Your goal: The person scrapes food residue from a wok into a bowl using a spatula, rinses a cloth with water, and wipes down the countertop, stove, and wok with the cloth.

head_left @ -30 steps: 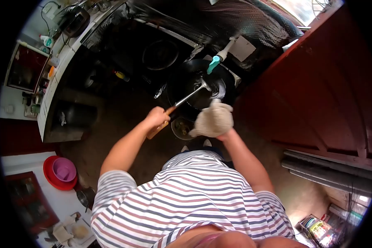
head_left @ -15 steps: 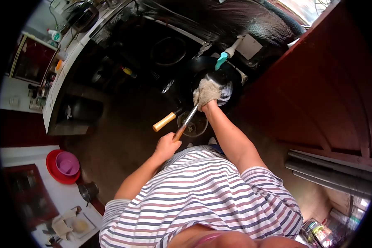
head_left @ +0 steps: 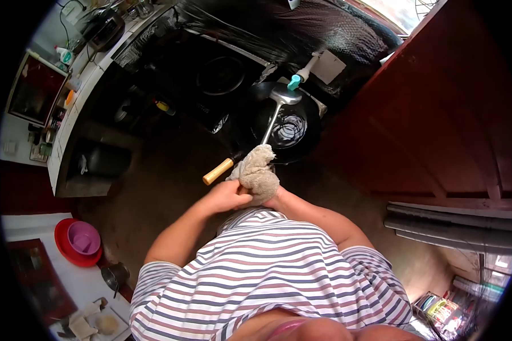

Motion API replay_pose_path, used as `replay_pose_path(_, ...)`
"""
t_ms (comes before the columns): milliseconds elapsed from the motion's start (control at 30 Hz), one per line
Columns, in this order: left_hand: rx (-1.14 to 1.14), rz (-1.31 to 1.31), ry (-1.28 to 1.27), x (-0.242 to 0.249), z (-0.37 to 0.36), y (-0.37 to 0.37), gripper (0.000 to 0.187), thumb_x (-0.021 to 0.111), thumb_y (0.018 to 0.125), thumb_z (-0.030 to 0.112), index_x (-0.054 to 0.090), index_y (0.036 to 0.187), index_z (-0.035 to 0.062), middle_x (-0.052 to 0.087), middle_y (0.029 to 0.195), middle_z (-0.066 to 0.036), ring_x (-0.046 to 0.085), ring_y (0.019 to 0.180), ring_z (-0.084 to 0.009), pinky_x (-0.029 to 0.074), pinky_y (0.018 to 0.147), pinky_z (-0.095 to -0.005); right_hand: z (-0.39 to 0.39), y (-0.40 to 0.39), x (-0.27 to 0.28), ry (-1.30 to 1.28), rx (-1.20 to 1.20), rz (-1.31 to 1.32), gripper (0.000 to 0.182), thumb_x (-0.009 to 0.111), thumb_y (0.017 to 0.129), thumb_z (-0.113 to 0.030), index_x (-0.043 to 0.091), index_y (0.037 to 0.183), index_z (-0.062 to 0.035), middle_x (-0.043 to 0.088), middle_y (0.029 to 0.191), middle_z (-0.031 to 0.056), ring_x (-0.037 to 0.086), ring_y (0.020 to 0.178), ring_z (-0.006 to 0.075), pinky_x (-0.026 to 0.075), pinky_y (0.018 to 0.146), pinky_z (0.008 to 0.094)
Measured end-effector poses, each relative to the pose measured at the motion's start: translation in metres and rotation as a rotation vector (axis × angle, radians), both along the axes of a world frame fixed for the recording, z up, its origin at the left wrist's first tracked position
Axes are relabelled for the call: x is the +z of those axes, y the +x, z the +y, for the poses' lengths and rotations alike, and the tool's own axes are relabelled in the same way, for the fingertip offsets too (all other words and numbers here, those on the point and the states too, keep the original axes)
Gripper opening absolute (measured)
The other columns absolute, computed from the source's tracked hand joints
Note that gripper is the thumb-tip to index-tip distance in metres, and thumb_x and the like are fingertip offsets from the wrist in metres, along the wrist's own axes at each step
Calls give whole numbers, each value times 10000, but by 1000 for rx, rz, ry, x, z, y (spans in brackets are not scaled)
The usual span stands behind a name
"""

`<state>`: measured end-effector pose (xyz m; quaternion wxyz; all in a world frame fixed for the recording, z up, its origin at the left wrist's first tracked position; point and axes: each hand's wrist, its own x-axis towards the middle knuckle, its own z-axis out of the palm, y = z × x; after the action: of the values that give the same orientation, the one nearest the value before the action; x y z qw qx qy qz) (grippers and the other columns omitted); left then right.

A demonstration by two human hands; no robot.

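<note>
My left hand [head_left: 228,196] is closed around the handle end of a metal wok spatula [head_left: 272,123], close to my striped shirt. A wet-looking beige cloth [head_left: 258,173] is wrapped about the spatula's lower shaft, and my right hand [head_left: 273,197] grips it from the right. The cloth hides most of the right hand's fingers. The spatula's silver head lies over the far side of a black wok [head_left: 246,118], below a faucet's teal nozzle [head_left: 293,83]. Rippling liquid shines in the wok. Its wooden handle [head_left: 218,171] sticks out toward me, left of the cloth.
A black stove [head_left: 221,75] adjoins the wok on the left. To the right stands a dark red wooden panel [head_left: 375,125]. A tiled counter [head_left: 74,122] curves along the left side. Further down are a red basin [head_left: 62,245] and a purple basin [head_left: 84,238].
My right hand and the cloth have slid from the spatula's head down the shaft toward my left hand. The head is now uncovered, and the whole view has shifted slightly.
</note>
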<state>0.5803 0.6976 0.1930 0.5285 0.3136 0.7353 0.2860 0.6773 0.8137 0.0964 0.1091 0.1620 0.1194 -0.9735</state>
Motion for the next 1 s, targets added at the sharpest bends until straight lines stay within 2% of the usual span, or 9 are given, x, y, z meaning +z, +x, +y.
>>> replay_pose_path(267, 478, -426, 151, -46, 98, -56, 313, 539, 881, 362, 540, 906, 50, 599, 627, -91, 579, 530, -184, 481, 529, -308, -18, 8, 61, -252, -158, -30, 119, 537, 861, -159, 553, 832, -45, 566, 770, 97, 568, 700, 240, 520, 687, 368)
replay_pose_path(400, 713, -702, 206, -95, 136, -53, 222, 504, 905, 268, 480, 800, 73, 488, 543, -57, 493, 478, -188, 449, 467, -340, -10, 29, 38, 161, -70, -99, 96, 547, 845, -114, 563, 930, -71, 574, 903, 84, 570, 816, 218, 494, 740, 371)
replay_pose_path(533, 776, -658, 287, -103, 151, -63, 231, 490, 907, 280, 436, 795, 84, 455, 556, -48, 460, 462, -170, 426, 444, -335, 18, 46, 7, 2118, -57, 311, 329, 603, 769, -196, 541, 1055, -45, 541, 1038, 122, 514, 968, 257, 410, 866, 356)
replay_pose_path(700, 655, -350, 271, -96, 140, -85, 213, 481, 897, 295, 437, 794, 115, 420, 543, -15, 394, 404, -119, 356, 366, -299, 64, 53, 122, 1579, 134, 133, 850, 767, 516, -312, 445, 1250, -29, 578, 967, 135, 535, 950, 299, 423, 888, 373)
replay_pose_path(767, 540, -150, 164, -68, 123, -79, 213, 489, 886, 306, 481, 813, 107, 439, 522, -8, 448, 403, -124, 372, 362, -293, 92, 54, 152, 1780, 70, 83, 799, 771, 515, -300, 480, 1214, -46, 583, 907, 102, 564, 870, 255, 466, 791, 382)
replay_pose_path(833, 369, 141, 157, -68, 106, -78, 245, 489, 874, 321, 527, 833, 83, 481, 522, -31, 521, 429, -143, 427, 419, -304, 108, 53, 130, 2673, -148, 392, 716, 752, 566, -275, 493, 1197, -57, 577, 901, 84, 569, 837, 226, 482, 737, 386)
replay_pose_path(900, 236, 416, 219, -66, 92, -71, 278, 502, 854, 344, 547, 863, 69, 554, 607, -109, 580, 573, -276, 448, 563, -394, 127, 47, 80, 2191, -404, 172, 409, 553, 780, -199, 497, 1168, -85, 561, 946, 41, 555, 851, 192, 476, 755, 363)
replay_pose_path(967, 140, 558, 251, -49, 82, -51, 294, 510, 845, 363, 555, 881, 75, 588, 691, -151, 583, 710, -359, 434, 635, -450, 124, 30, 101, 381, -716, 178, 278, 393, 927, -216, 481, 1159, -91, 526, 1052, 29, 520, 932, 174, 437, 846, 318)
replay_pose_path(1000, 104, 562, 223, -34, 78, -38, 298, 514, 841, 371, 557, 889, 80, 598, 735, -167, 572, 773, -389, 425, 658, -470, 126, 9, 79, 665, -709, 532, 307, 370, 933, -224, 469, 1179, -70, 506, 1108, 41, 485, 1016, 173, 395, 902, 291)
